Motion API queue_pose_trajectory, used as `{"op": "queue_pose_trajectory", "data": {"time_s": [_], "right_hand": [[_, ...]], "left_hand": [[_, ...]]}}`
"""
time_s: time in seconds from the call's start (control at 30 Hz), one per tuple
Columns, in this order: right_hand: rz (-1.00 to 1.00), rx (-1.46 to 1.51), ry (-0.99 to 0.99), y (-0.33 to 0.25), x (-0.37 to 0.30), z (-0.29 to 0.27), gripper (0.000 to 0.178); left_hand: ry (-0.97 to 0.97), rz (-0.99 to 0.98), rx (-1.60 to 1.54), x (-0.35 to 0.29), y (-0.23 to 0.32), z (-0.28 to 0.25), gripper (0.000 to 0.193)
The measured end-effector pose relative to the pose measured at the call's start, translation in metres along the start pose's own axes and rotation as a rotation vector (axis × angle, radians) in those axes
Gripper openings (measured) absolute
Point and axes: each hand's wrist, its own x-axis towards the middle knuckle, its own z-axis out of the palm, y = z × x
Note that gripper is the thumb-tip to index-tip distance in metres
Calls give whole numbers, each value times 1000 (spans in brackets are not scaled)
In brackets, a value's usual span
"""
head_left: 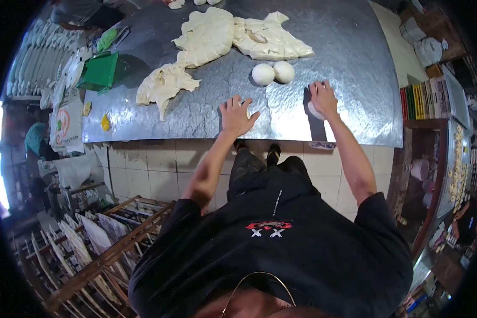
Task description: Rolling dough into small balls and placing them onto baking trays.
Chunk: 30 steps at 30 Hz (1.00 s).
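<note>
My right hand [324,99] is cupped over a pale dough ball [315,112] near the table's front edge. Most of that ball is hidden beneath the palm and fingers. To its left, my left hand [238,116] lies palm down over the metal tabletop [355,63] with its fingers spread; I see nothing held in it. Two smooth round dough balls, a left one [263,74] and a right one [284,72], sit touching each other beyond my hands. Behind them spreads a large irregular slab of dough [209,34], and a ragged smaller piece [166,87] lies nearer on the left.
A green plastic container [102,71] stands at the table's left side, near a small yellow item [105,122]. Wooden racks holding boards [98,238] fill the lower left. Shelves with colourful upright items [421,99] and a tray of small pieces [457,164] line the right.
</note>
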Motion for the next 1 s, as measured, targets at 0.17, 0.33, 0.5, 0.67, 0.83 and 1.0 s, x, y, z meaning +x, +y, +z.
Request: {"op": "queue_pose_trajectory", "data": {"time_s": [0.17, 0.33, 0.5, 0.67, 0.83, 1.0], "right_hand": [[-198, -25, -258, -7, -64, 6, 40], [-51, 0, -133, -9, -13, -2, 36], [-84, 180, -11, -22, 48, -17, 30], [-406, 121, 176, 32, -61, -20, 47], [-62, 308, 610, 29, 13, 16, 50], [57, 489, 424, -23, 40, 41, 45]], "left_hand": [[-112, 90, 3, -59, 9, 10, 31], [47, -101, -143, -7, 2, 2, 35], [22, -22, -154, 4, -87, 28, 36], [258, -38, -151, -49, -54, 1, 55], [486, -260, -258, 18, -67, 31, 52], [494, -310, -495, 53, -8, 55, 40]]}}
